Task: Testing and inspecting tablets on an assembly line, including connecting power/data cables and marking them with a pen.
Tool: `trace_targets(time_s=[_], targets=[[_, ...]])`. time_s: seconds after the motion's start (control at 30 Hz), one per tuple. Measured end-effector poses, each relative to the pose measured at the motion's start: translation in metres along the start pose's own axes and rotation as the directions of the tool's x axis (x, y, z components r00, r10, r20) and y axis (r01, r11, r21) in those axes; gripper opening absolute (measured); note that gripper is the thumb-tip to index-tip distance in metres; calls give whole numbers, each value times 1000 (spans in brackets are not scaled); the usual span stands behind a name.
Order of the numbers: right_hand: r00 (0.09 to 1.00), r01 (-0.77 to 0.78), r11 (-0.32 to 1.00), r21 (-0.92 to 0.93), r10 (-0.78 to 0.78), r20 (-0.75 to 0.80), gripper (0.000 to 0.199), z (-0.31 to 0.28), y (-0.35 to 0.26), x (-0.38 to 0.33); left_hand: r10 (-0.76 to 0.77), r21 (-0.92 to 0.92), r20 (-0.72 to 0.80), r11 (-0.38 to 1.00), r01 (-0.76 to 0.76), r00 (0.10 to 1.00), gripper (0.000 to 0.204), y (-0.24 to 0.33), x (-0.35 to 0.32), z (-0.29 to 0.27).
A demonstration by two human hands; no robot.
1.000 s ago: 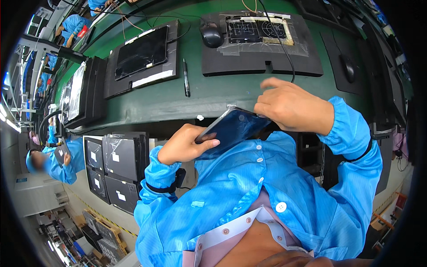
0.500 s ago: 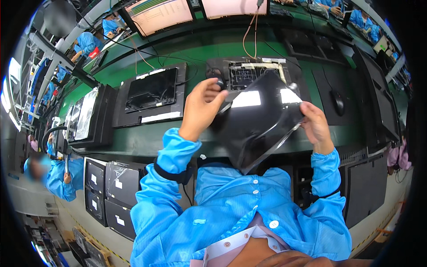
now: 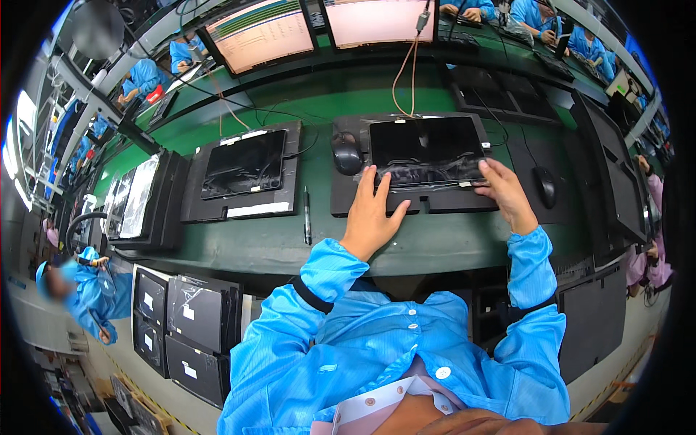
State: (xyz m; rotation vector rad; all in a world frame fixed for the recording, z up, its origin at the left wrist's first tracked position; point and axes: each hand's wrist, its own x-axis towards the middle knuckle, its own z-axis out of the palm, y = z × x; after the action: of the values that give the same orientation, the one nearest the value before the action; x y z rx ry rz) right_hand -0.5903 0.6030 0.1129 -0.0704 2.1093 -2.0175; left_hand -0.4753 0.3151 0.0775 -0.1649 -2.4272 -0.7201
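A black screen panel lies flat on a dark foam pad in front of me, with crinkled clear film along its near edge. My left hand is open at the panel's near left corner, its fingers stretched forward and its thumb apart. At the near right corner my right hand has its fingers bent round the panel's edge, fingertips on the right side and thumb at the near side. A black mouse sits on the pad just left of the panel.
Further left, another panel lies on its own pad, with a pen beside it. Film-covered panels are stacked at the far left. A second mouse sits to the right. Cables run toward two monitors. Other people work around.
The panel, held tilted in the air before, now lies flat on the pad, covering the exposed inner parts seen there. Both hands moved down with it. The pen is now uncovered.
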Motion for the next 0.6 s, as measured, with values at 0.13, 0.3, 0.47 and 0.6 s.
trace_targets(time_s=[0.13,0.3,0.47,0.6], targets=[[916,324,562,-761,-386,105,59,-6,-9,-12,10,41,-32,999,-8,999,54,-1,2,6],[859,435,438,-786,-464,217,48,-5,-3,-9,-34,55,-104,998,40,994,38,-8,11,11],[716,549,253,-797,-634,293,41,-9,13,-11,-18,81,-148,996,31,989,29,-4,6,14],[765,451,164,-877,-577,285,43,-4,6,-22,11,67,-172,998,0,985,32,5,7,18]])
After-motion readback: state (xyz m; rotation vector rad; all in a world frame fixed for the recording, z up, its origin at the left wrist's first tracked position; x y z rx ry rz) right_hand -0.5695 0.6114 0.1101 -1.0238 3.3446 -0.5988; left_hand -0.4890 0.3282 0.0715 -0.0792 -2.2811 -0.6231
